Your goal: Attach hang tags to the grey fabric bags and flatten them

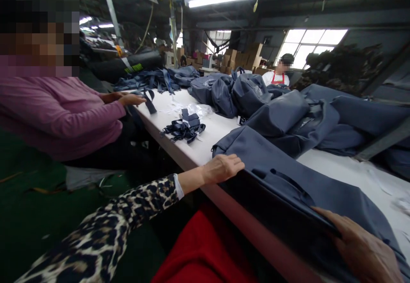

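Observation:
A large navy bag [307, 165] lies along the near edge of the table, its dark side hanging over that edge. A strap handle [290, 182] runs along its near seam. My left hand [222, 168] is closed on the near left corner of the bag, fingers curled over the seam. Farther right, my right hand [361, 240] grips the same seam past the handle; some of its fingers are hidden by the fabric. Left of the bag lies a small heap of navy straps [185, 126].
More navy bags [278, 112] are piled behind mine on the white table [221, 125]. At the left, a co-worker in a pink top [64, 108] handles a strap [150, 103]. Clear plastic [195, 109] lies mid-table. Another person [278, 77] is at the back. A metal bar [384, 140] slants at the right.

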A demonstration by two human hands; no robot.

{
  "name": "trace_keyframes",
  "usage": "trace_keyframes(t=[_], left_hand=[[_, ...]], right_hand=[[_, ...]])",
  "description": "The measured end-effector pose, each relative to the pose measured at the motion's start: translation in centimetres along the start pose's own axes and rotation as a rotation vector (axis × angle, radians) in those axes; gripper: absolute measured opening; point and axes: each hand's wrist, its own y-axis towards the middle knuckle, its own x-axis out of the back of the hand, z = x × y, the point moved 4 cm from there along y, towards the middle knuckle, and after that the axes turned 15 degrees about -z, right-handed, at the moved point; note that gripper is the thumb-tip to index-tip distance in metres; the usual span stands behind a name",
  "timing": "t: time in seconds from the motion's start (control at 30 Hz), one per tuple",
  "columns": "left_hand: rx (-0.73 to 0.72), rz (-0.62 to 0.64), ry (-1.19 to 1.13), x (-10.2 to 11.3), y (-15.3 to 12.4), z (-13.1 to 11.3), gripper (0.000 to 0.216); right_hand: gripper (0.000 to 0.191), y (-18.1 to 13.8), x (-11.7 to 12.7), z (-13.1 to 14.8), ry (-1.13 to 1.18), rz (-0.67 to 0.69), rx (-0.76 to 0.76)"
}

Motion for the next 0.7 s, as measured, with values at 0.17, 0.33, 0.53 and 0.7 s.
trace_keyframes(t=[0.17,0.33,0.53,0.7], left_hand=[[-0.079,-0.063,0.033,-2.1,-0.2,1.3,0.02],[-0.158,-0.029,0.033,-3.9,-1.0,1.8,0.014],[-0.093,-0.084,0.121,-6.8,-0.9,1.9,0.019],[-0.076,-0.064,0.094,-8.9,-2.1,1.6,0.018]], right_hand=[[0.046,-1.9,-1.0,1.7,-0.038,-0.085,0.107],[0.049,-2.4,-1.4,2.4,-0.089,-0.1,0.145],[0.041,-2.6,-1.8,5.1,-0.261,-0.182,0.259],[0.044,-3.5,-2.9,6.0,-0.303,-0.173,0.271]])
